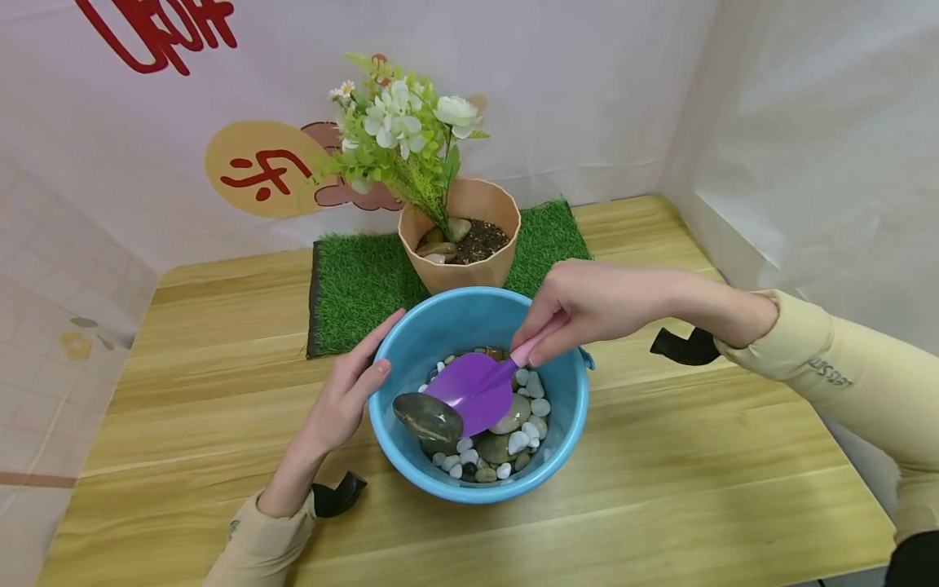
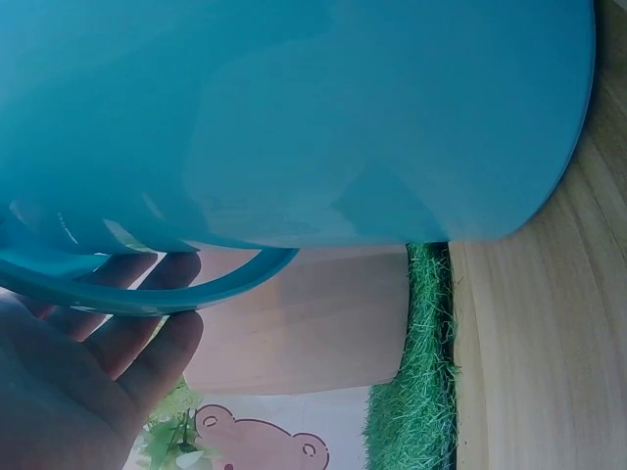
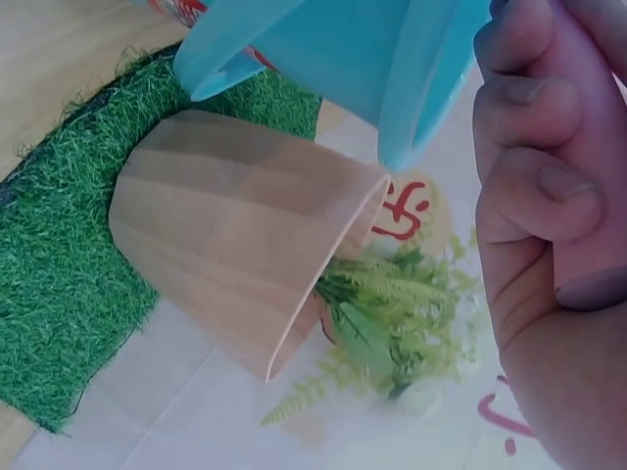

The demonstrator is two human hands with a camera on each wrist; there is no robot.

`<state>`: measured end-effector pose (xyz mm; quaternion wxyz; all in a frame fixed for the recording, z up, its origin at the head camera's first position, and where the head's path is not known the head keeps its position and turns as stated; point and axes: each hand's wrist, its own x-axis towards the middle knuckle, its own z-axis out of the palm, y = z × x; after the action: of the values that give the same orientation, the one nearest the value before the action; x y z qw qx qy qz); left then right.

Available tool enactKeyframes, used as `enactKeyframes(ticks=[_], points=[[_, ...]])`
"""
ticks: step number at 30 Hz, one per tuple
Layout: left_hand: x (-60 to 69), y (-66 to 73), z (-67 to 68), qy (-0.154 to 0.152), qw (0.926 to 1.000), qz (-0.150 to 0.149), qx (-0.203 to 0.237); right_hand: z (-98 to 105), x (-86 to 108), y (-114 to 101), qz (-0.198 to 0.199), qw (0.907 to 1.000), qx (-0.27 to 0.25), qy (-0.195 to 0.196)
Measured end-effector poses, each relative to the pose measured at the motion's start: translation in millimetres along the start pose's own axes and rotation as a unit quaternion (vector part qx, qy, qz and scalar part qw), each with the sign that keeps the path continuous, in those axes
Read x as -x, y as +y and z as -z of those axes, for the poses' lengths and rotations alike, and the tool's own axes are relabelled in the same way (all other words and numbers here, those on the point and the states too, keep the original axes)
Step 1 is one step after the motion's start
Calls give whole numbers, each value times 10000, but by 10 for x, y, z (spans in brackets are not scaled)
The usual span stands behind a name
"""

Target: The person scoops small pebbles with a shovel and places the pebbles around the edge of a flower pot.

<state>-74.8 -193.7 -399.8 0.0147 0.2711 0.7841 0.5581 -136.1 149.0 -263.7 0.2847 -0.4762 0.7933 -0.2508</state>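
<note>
My right hand (image 1: 594, 306) grips the pink handle (image 3: 593, 127) of a purple toy shovel (image 1: 473, 391) over a blue bucket (image 1: 477, 493). The shovel's blade slants down inside, towards the left. At its tip is a large, dark, wet-looking stone (image 1: 428, 417), near the bucket's left wall; whether the blade bears all its weight I cannot tell. Below lie white pebbles (image 1: 517, 442) and larger grey-brown stones (image 1: 493, 448). My left hand (image 1: 348, 391) holds the bucket's left rim, thumb over the edge and fingers along the outside. A blue curved band (image 2: 225, 284) crosses those fingers.
Behind the bucket, a peach flowerpot (image 1: 469, 273) with soil, stones and white flowers (image 1: 396, 118) stands on a green turf mat (image 1: 359, 277). All of it is on a wooden table (image 1: 660, 489). Pale printed sheeting (image 1: 587, 81) hangs behind.
</note>
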Motion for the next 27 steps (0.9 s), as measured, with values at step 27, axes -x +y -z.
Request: enactKeyframes(ticks=[27], points=[[-3,26,0,-76,9999,109,107,595,372,364,-2301,9528,708,1851]])
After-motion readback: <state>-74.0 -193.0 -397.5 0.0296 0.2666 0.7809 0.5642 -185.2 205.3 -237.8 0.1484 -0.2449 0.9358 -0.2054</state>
